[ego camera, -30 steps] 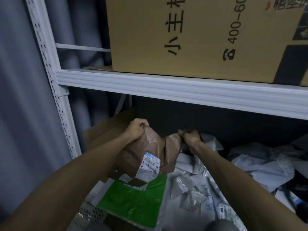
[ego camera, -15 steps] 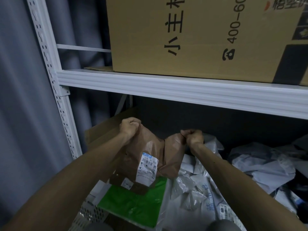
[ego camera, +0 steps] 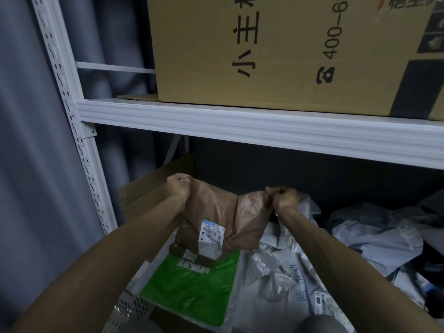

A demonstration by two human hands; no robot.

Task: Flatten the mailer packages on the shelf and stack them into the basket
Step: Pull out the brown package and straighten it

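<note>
At the far left of the frame a grey curtain (ego camera: 26, 176) hangs behind the white perforated upright (ego camera: 63, 92) of the shelf. From that upright a white shelf beam (ego camera: 240, 126) runs across to the right edge. A big cardboard box (ego camera: 276, 56), printed with black characters and the digits 400, stands on this upper level and fills the upper right.

In the lower left, the wall of a white perforated basket (ego camera: 131, 306) shows. Above it, left of centre, a brown cardboard sheet (ego camera: 146, 188) leans at the back of the lower level. Just in front of the sheet the left hand (ego camera: 178, 186) is a tight fist, its fingers curled round the upper left corner of a brown mailer (ego camera: 216, 210).

The mailer hangs in the centre of the frame, held up over the pile and creased down its middle. It has 1 white shipping label (ego camera: 212, 234) on its lower front. Below it, in the lower centre, a green mailer (ego camera: 192, 292) lies flat on top of the basket.

Right of centre, the right hand (ego camera: 285, 198) pinches the brown mailer's upper right corner, fingers curled in. Further right, crumpled white and grey mailers (ego camera: 276, 272) lie heaped on the lower shelf. A further heap (ego camera: 374, 239) spreads toward the right edge.
</note>
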